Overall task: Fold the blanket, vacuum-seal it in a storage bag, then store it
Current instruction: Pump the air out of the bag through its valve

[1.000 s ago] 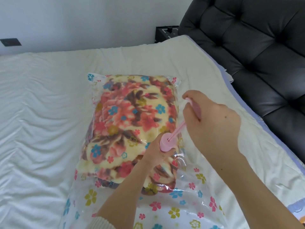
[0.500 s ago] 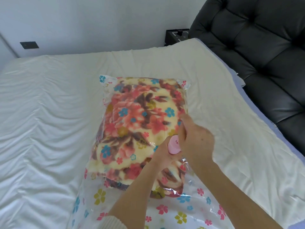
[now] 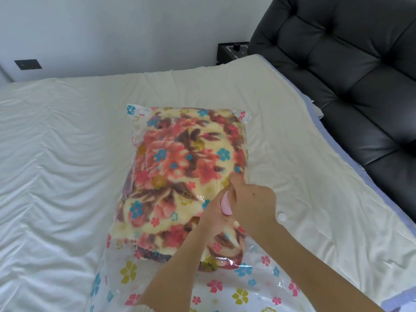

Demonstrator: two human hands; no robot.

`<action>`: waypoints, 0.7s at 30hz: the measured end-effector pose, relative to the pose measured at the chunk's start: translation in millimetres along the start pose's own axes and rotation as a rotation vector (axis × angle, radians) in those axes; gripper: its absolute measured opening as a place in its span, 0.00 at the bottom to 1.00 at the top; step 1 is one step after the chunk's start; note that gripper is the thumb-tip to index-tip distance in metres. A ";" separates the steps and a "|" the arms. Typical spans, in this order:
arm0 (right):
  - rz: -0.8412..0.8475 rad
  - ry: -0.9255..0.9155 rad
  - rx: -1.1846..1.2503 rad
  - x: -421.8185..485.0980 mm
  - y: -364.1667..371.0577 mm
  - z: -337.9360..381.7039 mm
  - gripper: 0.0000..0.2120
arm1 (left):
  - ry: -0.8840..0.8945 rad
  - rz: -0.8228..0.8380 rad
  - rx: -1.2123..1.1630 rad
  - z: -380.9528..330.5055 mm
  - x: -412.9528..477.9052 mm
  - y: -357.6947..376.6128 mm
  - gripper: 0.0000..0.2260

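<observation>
Both hands meet just right of the frame's centre on a pink pump (image 3: 226,204). The left hand (image 3: 215,218) curls round its barrel and the right hand (image 3: 253,204) wraps its top. Beneath them, the flowered blanket (image 3: 180,172) lies inside the clear storage bag (image 3: 258,287) on the bed (image 3: 56,176). A white cap (image 3: 281,216) sits just right.

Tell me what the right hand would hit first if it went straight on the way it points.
Probably the left hand, wrapped round the pink pump directly beyond the right hand; past that lies the bagged blanket. Depth is unclear.
</observation>
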State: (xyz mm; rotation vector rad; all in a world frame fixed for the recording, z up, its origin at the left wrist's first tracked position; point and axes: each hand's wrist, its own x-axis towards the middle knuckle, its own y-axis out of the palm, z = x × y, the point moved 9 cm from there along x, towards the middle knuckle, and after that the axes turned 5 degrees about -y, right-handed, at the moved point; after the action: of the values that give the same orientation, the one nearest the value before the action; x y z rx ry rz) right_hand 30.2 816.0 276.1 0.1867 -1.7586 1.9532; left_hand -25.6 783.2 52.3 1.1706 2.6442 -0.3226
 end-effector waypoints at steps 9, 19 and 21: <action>0.059 0.038 -0.067 -8.3 23.7 3.4 0.14 | -0.007 -0.057 0.004 -6.9 -2.8 -2.6 0.16; -0.048 0.127 0.060 -10.1 -19.1 -3.9 0.08 | 0.007 -0.022 0.010 -7.3 -1.5 2.5 0.09; 0.081 0.089 -0.009 -18.8 18.4 -3.7 0.14 | 0.008 -0.020 -0.014 -12.0 -5.9 6.4 0.04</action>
State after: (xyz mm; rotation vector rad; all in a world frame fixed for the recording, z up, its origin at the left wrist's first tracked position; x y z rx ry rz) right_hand 39.0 813.7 251.2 0.0246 -1.7419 1.9783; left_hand -18.3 786.8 64.8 1.1444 2.6618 -0.3029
